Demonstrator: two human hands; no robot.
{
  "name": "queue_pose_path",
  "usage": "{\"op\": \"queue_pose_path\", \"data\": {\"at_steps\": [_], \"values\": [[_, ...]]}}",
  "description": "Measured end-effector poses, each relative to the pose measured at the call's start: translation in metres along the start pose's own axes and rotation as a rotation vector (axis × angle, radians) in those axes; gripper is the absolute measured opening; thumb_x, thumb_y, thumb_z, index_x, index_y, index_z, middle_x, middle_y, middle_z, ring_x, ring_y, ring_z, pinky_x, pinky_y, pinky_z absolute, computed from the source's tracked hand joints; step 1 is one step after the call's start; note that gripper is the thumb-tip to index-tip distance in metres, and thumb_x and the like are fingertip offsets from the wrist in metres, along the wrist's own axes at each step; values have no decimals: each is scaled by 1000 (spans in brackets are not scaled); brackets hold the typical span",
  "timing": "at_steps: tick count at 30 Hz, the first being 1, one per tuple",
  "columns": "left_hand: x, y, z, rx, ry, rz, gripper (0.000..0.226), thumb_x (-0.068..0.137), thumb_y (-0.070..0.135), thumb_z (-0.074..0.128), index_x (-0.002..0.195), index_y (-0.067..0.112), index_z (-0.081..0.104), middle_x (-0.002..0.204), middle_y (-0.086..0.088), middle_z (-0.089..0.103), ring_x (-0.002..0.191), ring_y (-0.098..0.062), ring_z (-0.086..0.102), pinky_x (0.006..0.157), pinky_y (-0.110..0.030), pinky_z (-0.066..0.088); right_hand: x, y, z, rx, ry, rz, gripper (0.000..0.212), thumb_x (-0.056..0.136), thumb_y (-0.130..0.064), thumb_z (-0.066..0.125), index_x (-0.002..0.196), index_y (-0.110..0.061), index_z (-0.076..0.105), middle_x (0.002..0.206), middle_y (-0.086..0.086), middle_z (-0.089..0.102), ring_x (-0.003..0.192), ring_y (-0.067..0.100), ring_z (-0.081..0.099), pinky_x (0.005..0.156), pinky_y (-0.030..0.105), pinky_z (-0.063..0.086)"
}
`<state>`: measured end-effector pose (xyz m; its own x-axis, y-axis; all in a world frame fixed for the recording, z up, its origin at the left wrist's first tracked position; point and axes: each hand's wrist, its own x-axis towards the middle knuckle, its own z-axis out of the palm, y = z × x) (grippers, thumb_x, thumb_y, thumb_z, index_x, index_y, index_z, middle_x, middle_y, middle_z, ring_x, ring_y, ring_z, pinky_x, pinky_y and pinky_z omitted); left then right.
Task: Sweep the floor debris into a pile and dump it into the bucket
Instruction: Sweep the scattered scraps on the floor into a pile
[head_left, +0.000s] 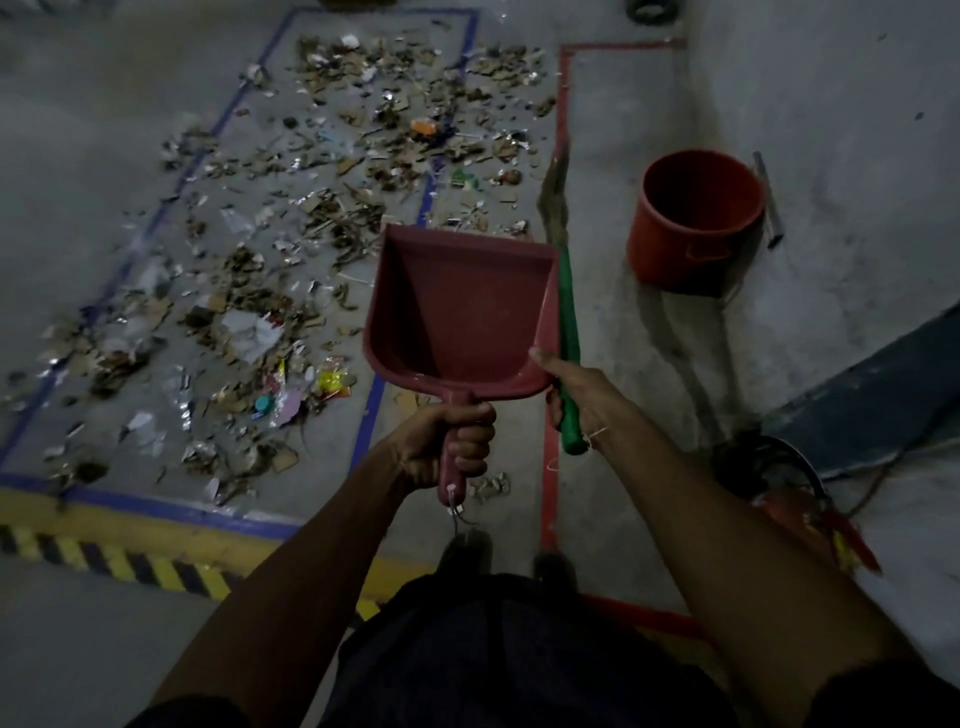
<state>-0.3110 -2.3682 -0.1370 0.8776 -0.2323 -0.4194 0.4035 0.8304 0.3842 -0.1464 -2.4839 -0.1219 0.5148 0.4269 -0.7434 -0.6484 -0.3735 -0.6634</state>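
The person stands at the near edge of the marked floor, tools up and nothing swept yet, so the job looks to be at its very start. The left hand (452, 441) has its grip clamped round the handle of a red dustpan (460, 312), which is held off the floor with its open mouth pointing toward 12 o'clock; the pan looks bare inside. The right hand (576, 395) grips the green handle of a broom (563, 291), thumb laid along the pan's right wall, and the bristles reach the floor toward 12 o'clock, just beside the red tape line.

The debris (311, 234), paper scraps, cardboard bits, foil and a few bright wrappers, lies scattered and unpiled from 9 o'clock round to 12 o'clock, mostly inside the blue tape (371, 415) outline. The orange bucket (696, 218) sits upright at about 1 o'clock, near the wall and apart from the litter; in this dim light it seems empty, though its bottom is hard to read.

The next move probably calls for setting the dustpan aside or low, then drawing the broom through the far and left scraps toward one spot nearer the bucket, in short strokes so light paper does not scatter
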Motion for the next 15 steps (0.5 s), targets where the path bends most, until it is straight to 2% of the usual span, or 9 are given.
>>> {"op": "queue_pose_path", "data": {"at_steps": [3, 6, 10, 12, 14, 15], "values": [[3, -15, 9, -12, 92, 14, 21, 79, 15, 74, 69, 12, 55, 53, 4, 40, 40, -6, 35, 42, -20, 37, -3, 5, -5, -57, 7, -11, 25, 84, -15, 73, 72, -4, 54, 45, 8, 43, 25, 14, 36, 33, 16, 32], [0, -25, 18, -5, 290, 47, 25, 80, 19, 73, 71, 12, 50, 53, 3, 42, 40, -6, 39, 39, -21, 40, -6, 14, -10, -94, 27, -35, 21, 82, -3, 64, 63, -3, 53, 43, 9, 43, 26, 17, 35, 37, 19, 31], [-5, -31, 33, 167, 620, 37, 20, 90, 22, 61, 76, 12, 50, 57, -1, 50, 45, -11, 49, 44, -22, 45, -8, 22, -12, -89, 31, -67, 14, 84, -3, 58, 70, -4, 57, 48, 8, 48, 28, 17, 39, 35, 17, 32], [-8, -33, 41, 213, 691, 20, 12, 92, 15, 60, 89, 7, 51, 66, -7, 54, 54, -17, 55, 52, -28, 49, -8, 24, -10, -73, 52, -80, 13, 85, -1, 56, 73, -5, 58, 53, 9, 50, 28, 15, 39, 34, 17, 33], [-14, -36, 46, 309, 769, 23, 18, 91, 6, 62, 105, 5, 50, 74, -11, 54, 59, -21, 57, 57, -33, 51, -6, 28, -9, -57, 91, -70, 13, 85, -1, 55, 73, -4, 57, 55, 9, 51, 27, 15, 39, 34, 18, 33], [-16, -39, 50, 394, 812, 33, 21, 90, 3, 61, 107, 5, 49, 74, -12, 52, 57, -21, 57, 55, -33, 49, -6, 31, -9, -53, 110, -62, 13, 85, -1, 55, 72, -4, 56, 56, 9, 51, 27, 14, 39, 34, 17, 33]]}}
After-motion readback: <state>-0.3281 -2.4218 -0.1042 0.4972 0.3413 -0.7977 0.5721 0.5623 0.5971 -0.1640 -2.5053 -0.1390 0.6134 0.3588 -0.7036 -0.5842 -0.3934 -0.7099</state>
